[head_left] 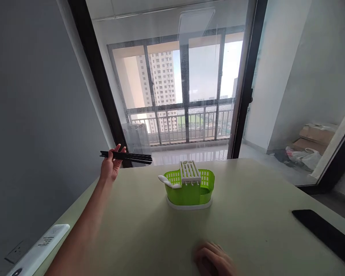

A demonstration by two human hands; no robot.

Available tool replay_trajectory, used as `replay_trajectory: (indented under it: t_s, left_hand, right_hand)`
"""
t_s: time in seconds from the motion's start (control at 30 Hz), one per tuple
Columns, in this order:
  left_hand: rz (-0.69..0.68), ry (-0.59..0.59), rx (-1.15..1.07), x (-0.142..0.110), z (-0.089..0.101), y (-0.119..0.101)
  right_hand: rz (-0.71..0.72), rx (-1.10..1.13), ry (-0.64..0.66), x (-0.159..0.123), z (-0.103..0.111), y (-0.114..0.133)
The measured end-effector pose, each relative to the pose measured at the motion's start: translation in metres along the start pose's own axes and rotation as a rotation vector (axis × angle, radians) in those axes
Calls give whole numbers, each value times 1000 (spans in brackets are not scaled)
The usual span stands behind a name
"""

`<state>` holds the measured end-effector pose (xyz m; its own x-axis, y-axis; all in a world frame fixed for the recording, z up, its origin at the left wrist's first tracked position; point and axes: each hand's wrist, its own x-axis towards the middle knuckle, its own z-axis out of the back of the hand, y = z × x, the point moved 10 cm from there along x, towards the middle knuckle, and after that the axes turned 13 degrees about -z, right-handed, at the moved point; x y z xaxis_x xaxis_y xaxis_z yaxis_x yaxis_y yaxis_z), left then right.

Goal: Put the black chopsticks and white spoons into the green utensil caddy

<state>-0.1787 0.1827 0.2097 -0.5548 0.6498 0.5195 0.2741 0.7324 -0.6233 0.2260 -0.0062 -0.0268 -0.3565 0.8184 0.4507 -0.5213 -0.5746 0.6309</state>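
My left hand (110, 165) is raised over the far left side of the table, closed around a bundle of black chopsticks (135, 157). The chopsticks lie nearly level, their longer part pointing right. At the table's middle stands a green utensil basket (186, 194) with a white base and a white slotted rack (190, 171) on top. White spoons (166, 181) rest at the basket's left rim. Low in the view, my right hand (214, 258) is near the table's front, slightly blurred, its fingers curled in a loose fist. I make out nothing in it.
A pale table (247, 230) spreads under everything. On its right lies a dark flat object (324, 235); a white device (46, 245) is at the left edge. Beyond are a glass door and, at right, cardboard boxes (316, 134) with bags on the floor.
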Motion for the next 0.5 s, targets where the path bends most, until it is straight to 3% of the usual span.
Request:
replay_trajectory:
  t_s: [0.13,0.23,0.37,0.5]
  left_hand:
    - [56,-97,-11,-3,28,20]
    - [195,-144,78,-9,51,40]
    - [452,-100,228,-24,75,63]
    - [690,-10,331,-49,90,71]
  right_hand:
    - [-38,26,50,1,2,2]
    - [-65,51,54,1,4,0]
    - [-66,62,55,1,6,2]
    - [-71,55,55,1,9,6]
